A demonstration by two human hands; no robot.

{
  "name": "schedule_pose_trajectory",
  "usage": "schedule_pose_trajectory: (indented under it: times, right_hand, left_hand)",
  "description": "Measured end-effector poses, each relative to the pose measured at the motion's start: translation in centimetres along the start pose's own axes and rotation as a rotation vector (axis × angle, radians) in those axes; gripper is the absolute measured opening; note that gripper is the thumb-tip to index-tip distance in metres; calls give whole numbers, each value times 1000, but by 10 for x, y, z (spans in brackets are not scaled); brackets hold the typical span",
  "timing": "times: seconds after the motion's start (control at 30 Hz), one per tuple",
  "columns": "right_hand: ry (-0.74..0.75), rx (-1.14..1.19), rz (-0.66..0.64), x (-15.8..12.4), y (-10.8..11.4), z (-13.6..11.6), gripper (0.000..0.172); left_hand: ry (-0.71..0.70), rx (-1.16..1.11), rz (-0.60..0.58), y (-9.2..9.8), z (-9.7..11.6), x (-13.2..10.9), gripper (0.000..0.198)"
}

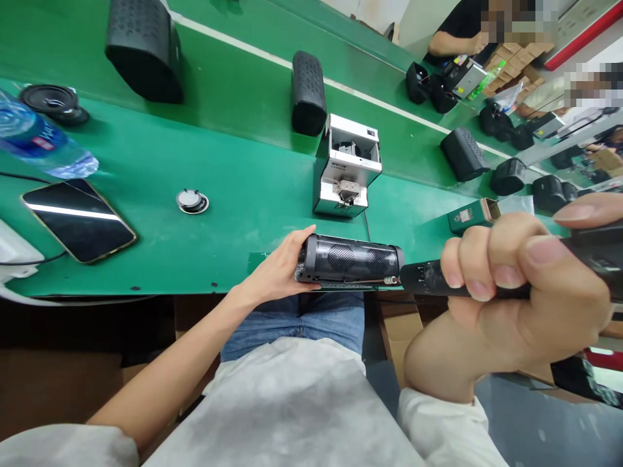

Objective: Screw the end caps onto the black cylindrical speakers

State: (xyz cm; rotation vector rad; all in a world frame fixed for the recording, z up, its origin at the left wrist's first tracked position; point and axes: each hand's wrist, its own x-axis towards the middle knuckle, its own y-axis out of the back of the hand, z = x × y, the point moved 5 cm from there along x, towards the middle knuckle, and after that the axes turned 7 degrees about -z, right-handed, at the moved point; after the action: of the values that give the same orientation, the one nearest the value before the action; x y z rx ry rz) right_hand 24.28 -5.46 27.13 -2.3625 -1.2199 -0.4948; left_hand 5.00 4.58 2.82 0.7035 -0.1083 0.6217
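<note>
My left hand [280, 264] grips one end of a black speaker [357, 258] with perforated round grilles, at the front edge of the green table. Wrapped in the fingers of my right hand [516, 279] is a black electric screwdriver [424, 277], lying almost level and pointing left. Its tip meets the right end of the speaker, near a small metallic piece [390, 280]; whether they touch I cannot tell. Just beyond the speaker stands a white screw feeder [346, 170].
Black speaker housings [146, 52] stand along the green belt behind. To the left are a phone [80, 219], a water bottle [43, 139], a loose speaker driver [51, 100] and a small round part [192, 201]. A green box [470, 216] sits right. Other people work far right.
</note>
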Motion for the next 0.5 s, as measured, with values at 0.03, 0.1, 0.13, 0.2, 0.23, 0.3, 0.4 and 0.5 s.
schedule_pose_trajectory:
  times: [0.03,0.1,0.13,0.2,0.23,0.3,0.4,0.5]
  right_hand:
    - [1,-3,3,0,0,-1,32]
    - [-13,-17,14,1,2,-2,32]
    - [-23,-16,4,2,2,-2,31]
    - [-34,-5,-24,3,3,-3,32]
    - [-44,-10,-34,4,3,-3,30]
    - [-50,-25,-33,5,2,-2,25]
    - [-61,-46,-12,3,-1,2,27]
    - [-58,-116,-24,-1,-1,0,25]
  left_hand:
    - [0,1,0,0,0,0,139]
    - [-2,1,1,0,0,0,139]
    - [-4,1,2,-1,0,0,139]
    - [-11,3,4,-1,0,1,139]
    - [-15,3,6,-1,1,1,139]
    - [-20,1,9,0,1,1,138]
    - [-17,-13,16,0,0,0,136]
    - [-21,-19,22,0,0,0,136]
